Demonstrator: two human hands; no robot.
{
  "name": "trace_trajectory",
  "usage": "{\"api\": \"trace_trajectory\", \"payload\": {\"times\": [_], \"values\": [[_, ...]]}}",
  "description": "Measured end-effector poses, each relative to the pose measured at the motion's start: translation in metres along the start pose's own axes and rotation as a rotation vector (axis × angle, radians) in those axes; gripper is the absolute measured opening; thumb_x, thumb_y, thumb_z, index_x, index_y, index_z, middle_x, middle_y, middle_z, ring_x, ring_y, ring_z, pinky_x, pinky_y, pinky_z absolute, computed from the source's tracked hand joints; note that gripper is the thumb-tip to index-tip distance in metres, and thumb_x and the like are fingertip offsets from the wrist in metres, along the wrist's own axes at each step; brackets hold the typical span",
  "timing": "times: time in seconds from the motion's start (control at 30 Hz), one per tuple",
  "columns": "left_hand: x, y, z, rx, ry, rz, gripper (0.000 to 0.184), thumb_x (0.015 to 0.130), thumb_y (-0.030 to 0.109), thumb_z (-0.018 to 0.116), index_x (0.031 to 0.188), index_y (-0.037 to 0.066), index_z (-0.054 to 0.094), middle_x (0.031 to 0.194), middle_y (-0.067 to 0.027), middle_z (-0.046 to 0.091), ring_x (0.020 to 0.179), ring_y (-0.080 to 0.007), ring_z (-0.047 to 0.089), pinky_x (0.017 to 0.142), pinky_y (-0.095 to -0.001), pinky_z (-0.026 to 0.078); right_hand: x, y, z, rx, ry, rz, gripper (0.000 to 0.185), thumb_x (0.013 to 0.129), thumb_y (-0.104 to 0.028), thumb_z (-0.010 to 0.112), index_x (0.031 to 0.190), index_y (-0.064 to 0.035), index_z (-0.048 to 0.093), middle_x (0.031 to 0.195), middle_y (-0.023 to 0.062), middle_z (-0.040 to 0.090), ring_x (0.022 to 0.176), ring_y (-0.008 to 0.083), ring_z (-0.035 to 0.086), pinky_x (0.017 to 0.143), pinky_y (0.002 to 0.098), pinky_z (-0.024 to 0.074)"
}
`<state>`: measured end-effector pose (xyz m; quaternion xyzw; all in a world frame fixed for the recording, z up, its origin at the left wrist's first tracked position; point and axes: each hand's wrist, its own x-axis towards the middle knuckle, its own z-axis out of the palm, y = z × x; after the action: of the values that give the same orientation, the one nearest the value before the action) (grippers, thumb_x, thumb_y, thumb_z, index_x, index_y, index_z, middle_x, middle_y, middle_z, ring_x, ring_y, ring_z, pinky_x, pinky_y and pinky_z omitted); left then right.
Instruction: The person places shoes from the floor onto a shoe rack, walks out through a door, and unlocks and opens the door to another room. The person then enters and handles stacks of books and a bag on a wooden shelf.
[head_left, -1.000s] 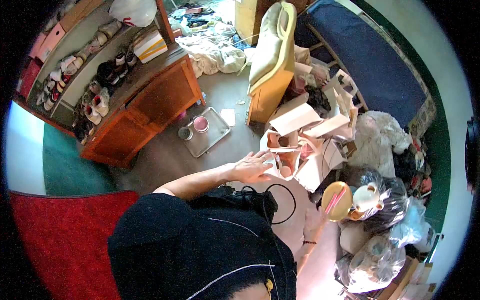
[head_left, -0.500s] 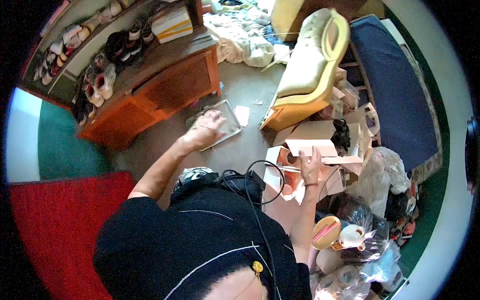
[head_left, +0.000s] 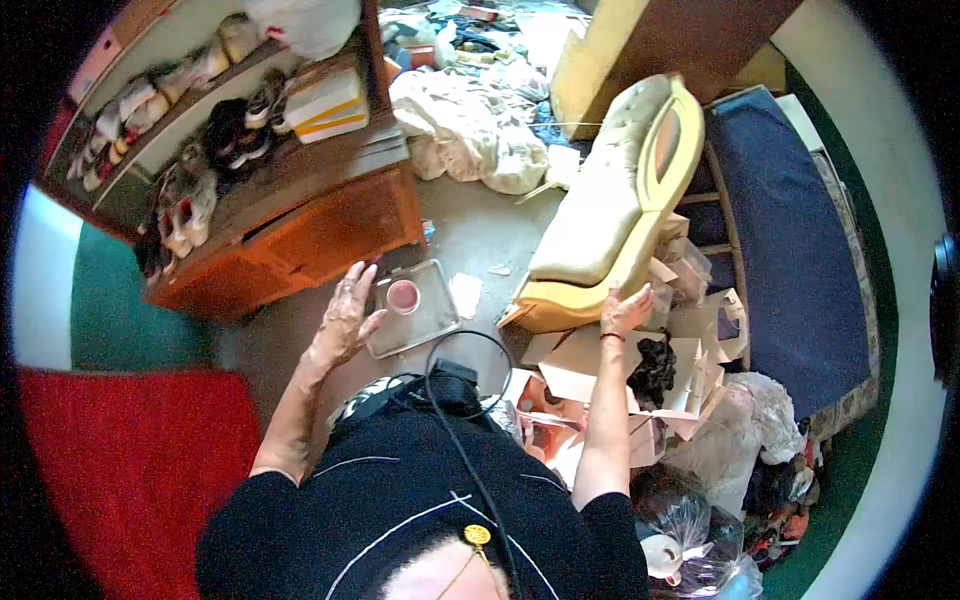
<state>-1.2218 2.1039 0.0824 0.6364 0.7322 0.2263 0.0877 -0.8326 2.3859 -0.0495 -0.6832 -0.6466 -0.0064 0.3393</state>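
Padded furniture piece (head_left: 605, 200), biggest of the lot, is on the floor (head_left: 490, 235) R of centre, just beyond the cardboard boxes (head_left: 580, 370). Half a sec ago the R hand (head_left: 627, 311) was down on those boxes; now it's up by the piece's near end, fingers loosely parted, can't tell if it's touching the frame. L hand (head_left: 345, 318) was over the tray (head_left: 425, 325); now it's shifted to the tray's L edge, thumb & fingers wide, so the cup (head_left: 403, 297) it covered shows again.

Looks, big to small: the piece has cream upholstery w/ tufting, yellow frame, oval inset at far end, R side; sits at a slant from where I'm standing. Boxes are pale, flaps up, jumbled tog., w/ a dark clump (head_left: 653, 372) among them. Tray's greyish, approx. rectangular, shallow rim, flat on floor betw. cabinet (head_left: 330, 235) & a white sheet (head_left: 466, 296). Cup's round, pink inside w/ pale rim, in the tray nr its upper L.
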Motion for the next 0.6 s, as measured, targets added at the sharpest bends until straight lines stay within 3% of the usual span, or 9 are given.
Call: {"api": "trace_trajectory", "payload": {"times": [0.1,0.23,0.27,0.43,0.6], "values": [[0.023,0.003,0.004,0.053,0.02,-0.022,0.066,0.079,0.018,0.061,0.133,0.003,0.026,0.135,-0.0236,0.026,0.124,-0.0379,0.028,0.103,-0.0416,0.027,0.013,-0.003,0.022,-0.148,-0.056,0.132,0.08,0.077,-0.051,0.057,0.127,0.0059,0.031,0.126,0.0266,0.037,0.119,0.0383,0.034,0.097,0.0476,0.0305],[0.028,-0.017,0.023,0.068,-0.012,-0.119,0.064,0.078,0.02,0.061,0.132,0.005,0.029,0.135,-0.0231,0.025,0.123,-0.039,0.029,0.101,-0.0429,0.029,0.014,0.002,0.05,0.024,0.103,0.181,0.067,0.078,-0.043,0.059,0.118,0.0075,0.042,0.115,0.025,0.048,0.109,0.0372,0.044,0.092,0.0444,0.0345],[0.03,-0.023,0.026,0.083,-0.005,-0.127,0.064,0.078,0.021,0.062,0.132,0.006,0.03,0.135,-0.0228,0.025,0.122,-0.0393,0.03,0.1,-0.0434,0.03,0.013,-0.002,0.05,-0.002,0.157,0.16,0.065,0.079,-0.045,0.056,0.12,0.0029,0.041,0.117,0.0216,0.047,0.11,0.0374,0.043,0.091,0.0514,0.0326],[0.067,-0.041,0.018,0.119,-0.055,-0.193,0.065,0.078,0.021,0.063,0.132,0.006,0.03,0.136,-0.0223,0.025,0.122,-0.0393,0.03,0.1,-0.0437,0.03,0.011,0.0,0.051,-0.089,0.202,0.092,0.069,0.078,-0.051,0.055,0.12,0.0016,0.041,0.118,0.0211,0.047,0.111,0.0369,0.042,0.091,0.0508,0.0324],[0.119,-0.067,0.002,0.109,0.031,-0.127,0.064,0.079,0.022,0.062,0.132,0.005,0.03,0.137,-0.0217,0.023,0.123,-0.0387,0.029,0.101,-0.0429,0.03,0.012,0.001,0.049,-0.094,0.098,0.16,0.068,0.081,-0.051,0.052,0.125,-0.002,0.037,0.126,0.0196,0.041,0.117,0.0339,0.038,0.095,0.0493,0.0288]]}}
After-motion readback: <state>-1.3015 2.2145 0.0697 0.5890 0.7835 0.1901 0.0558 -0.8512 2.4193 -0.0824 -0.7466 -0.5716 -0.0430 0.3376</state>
